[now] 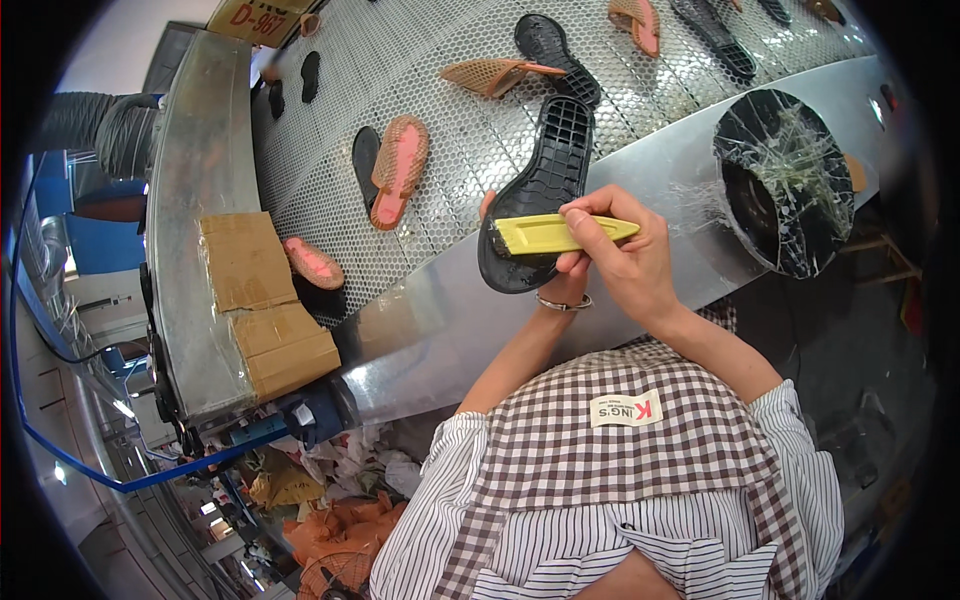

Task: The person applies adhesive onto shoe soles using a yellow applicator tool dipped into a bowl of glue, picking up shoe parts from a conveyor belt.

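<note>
A black shoe sole (pixel 540 185), its gridded heel pointing away from me, rests in my left hand (pixel 570 286). Most of that hand is hidden beneath the sole; a fingertip shows at its left edge. My right hand (pixel 632 252) pinches a yellow flat-handled brush (pixel 545 235). The brush's dark bristle end touches the wide front part of the sole, near its left edge. Just beyond the heel, another black sole (pixel 543 40) lies on the perforated metal conveyor (pixel 460 150), with a tan woven upper (pixel 490 76) partly over it.
At right stands a round black pot (pixel 735 150) covered in stringy, glue-like strands. Several sandal parts lie on the conveyor, including a tan woven upper with a pink insole (pixel 403 170). Cardboard (pixel 245 265) covers part of the left metal ledge (pixel 190 330). A person's dark sleeve (pixel 75 120) shows far left.
</note>
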